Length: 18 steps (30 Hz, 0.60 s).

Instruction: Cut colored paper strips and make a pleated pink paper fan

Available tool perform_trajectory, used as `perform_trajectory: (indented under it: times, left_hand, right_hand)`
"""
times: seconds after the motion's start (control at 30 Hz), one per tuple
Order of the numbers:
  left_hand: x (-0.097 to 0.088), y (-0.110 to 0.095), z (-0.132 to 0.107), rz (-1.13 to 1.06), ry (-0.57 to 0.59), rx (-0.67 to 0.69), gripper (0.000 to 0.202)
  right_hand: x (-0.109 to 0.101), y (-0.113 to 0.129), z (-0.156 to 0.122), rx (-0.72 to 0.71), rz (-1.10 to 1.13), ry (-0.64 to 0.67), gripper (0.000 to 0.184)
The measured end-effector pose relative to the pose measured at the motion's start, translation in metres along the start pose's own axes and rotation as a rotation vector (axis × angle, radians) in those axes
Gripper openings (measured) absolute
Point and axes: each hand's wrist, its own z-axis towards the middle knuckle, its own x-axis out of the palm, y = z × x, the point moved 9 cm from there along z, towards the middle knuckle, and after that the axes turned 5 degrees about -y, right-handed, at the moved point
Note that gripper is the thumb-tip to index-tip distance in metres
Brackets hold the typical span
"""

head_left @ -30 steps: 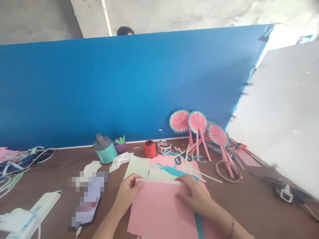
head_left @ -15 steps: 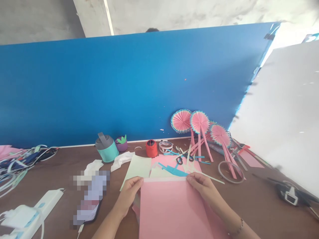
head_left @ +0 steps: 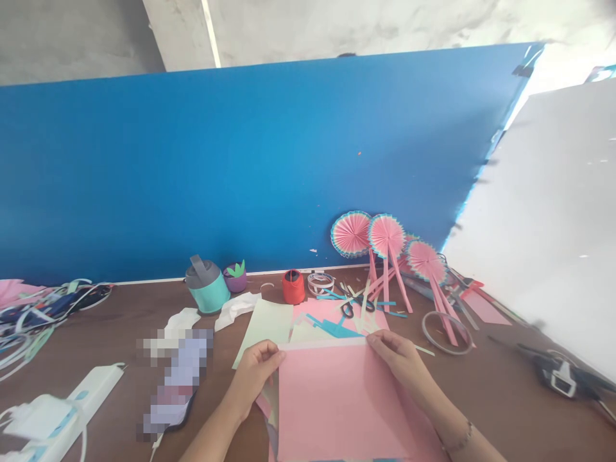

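there are no words or numbers i can read, and the phone (head_left: 176,394) is mostly under blurry squares.

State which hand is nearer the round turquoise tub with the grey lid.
Left. The left hand is in front of the tub, slightly right; the right hand is farther right.

pink sheet (head_left: 337,404): matt paper | fans (head_left: 387,235): paper | power strip (head_left: 96,398): plastic
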Motion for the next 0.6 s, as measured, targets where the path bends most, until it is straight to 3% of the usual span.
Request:
perform_trajectory:
  times: [0.1, 0.2, 0.27, 0.33, 0.4, 0.5, 0.6]
  left_hand:
    - [0.000, 0.000, 0.000, 0.009, -0.020, -0.003, 0.031]
    - [0.006, 0.000, -0.001, 0.015, -0.024, -0.040, 0.029]
    - [0.015, -0.001, -0.004, 0.011, -0.023, -0.069, 0.027]
    - [0.027, -0.003, -0.005, 0.011, -0.008, -0.086, 0.025]
    - [0.041, -0.005, -0.005, 0.022, 0.018, -0.079, 0.025]
    - [0.053, -0.007, -0.001, 0.054, 0.001, -0.020, 0.024]
    - [0.057, -0.007, 0.001, 0.071, -0.030, 0.082, 0.024]
  right_hand:
    - [-0.022, -0.014, 0.009, 0.036, -0.031, -0.147, 0.033]
    - [-0.042, 0.005, 0.004, -0.053, -0.158, -0.335, 0.030]
    - [-0.024, 0.040, -0.006, -0.240, -0.246, -0.257, 0.022]
    - [0.017, 0.075, -0.024, -0.472, -0.317, -0.041, 0.015]
    - [0.050, 0.095, -0.040, -0.601, -0.383, 0.051, 0.017]
    - [0.077, 0.105, -0.052, -0.781, -0.441, 0.012, 0.021]
    - [0.082, 0.097, -0.051, -0.835, -0.420, -0.047, 0.021]
